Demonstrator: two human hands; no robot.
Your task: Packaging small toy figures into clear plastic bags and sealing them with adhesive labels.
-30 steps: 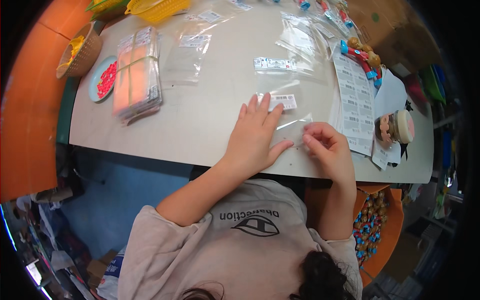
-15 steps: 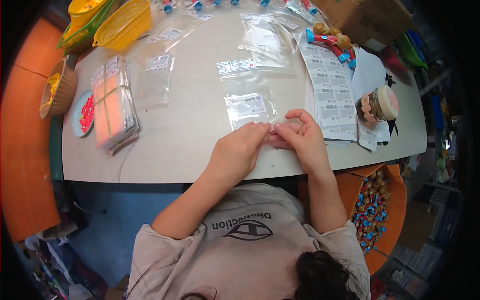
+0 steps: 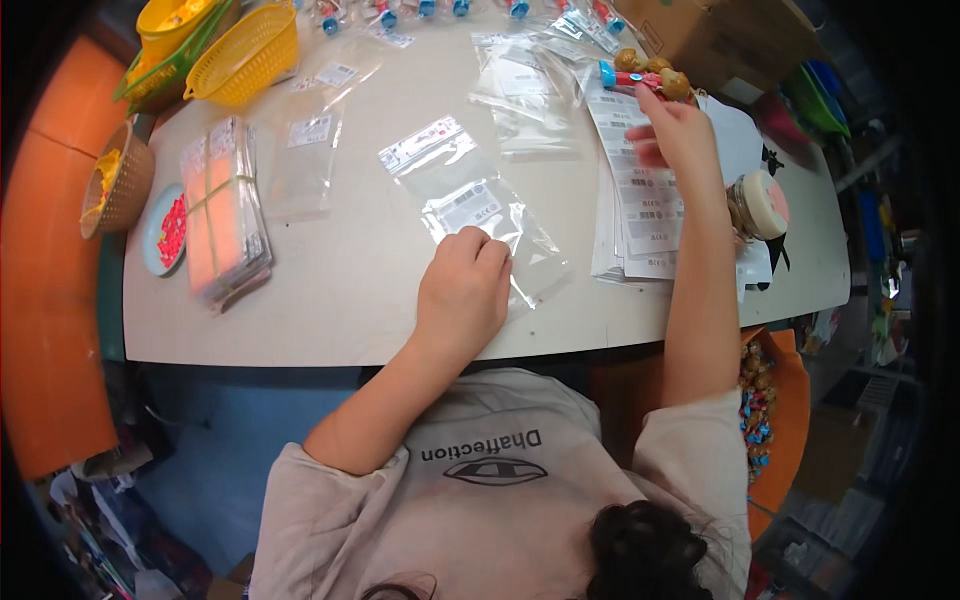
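A clear zip bag point(image 3: 518, 240) with a printed header and a white label lies slanted on the table in front of me. My left hand point(image 3: 463, 285) is closed on its near left edge, the fingertips curled out of sight. Further right, my right hand point(image 3: 680, 140) reaches over the label sheets point(image 3: 650, 225) with its fingers apart and slightly blurred. Its fingertips are at several small red tubes with blue ends and brown knobbly tops point(image 3: 655, 80). Whether they touch one cannot be told.
More clear bags point(image 3: 525, 90) lie further back and at left. A banded bag stack point(image 3: 222, 210), a plate of red bits point(image 3: 172, 232) and baskets point(image 3: 250, 60) stand left. At right are a jar point(image 3: 765, 205), a cardboard box point(image 3: 725, 40) and an orange bin point(image 3: 785, 420).
My right hand has left the bag and moved far and right to the red tubes. The bag has turned aslant and shifted slightly left, with my left hand still on it.
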